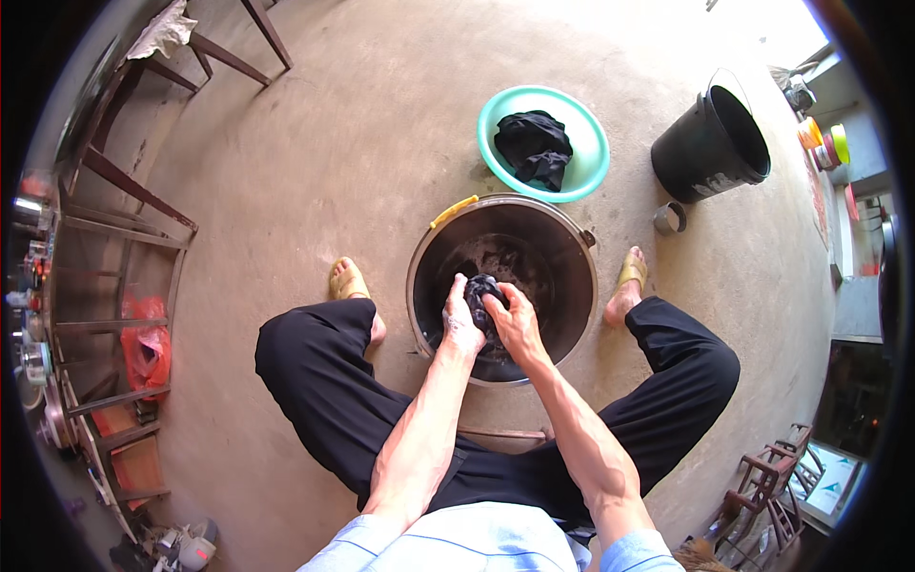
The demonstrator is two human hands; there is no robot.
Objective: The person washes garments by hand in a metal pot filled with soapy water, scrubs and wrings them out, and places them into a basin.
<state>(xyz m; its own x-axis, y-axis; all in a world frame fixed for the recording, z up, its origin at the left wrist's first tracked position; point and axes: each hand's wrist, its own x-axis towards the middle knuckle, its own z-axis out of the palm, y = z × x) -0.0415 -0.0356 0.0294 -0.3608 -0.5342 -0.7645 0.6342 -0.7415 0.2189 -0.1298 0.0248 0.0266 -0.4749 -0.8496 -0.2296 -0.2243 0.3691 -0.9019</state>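
Between my two hands is a bunched dark wet cloth, held above a large dark bucket. My left hand cups it from the left and has suds on the skin. From the right, my right hand presses its fingers onto the cloth. Foamy water shows at the bottom of the bucket, which stands on the floor between my feet. A yellow grip sits on its handle at the rim. Beyond it, a mint-green basin holds black cloth.
A black pail with a wire handle stands at the right, with a small grey cup beside it. Wooden furniture and a red plastic bag line the left. Small wooden chairs are at the lower right.
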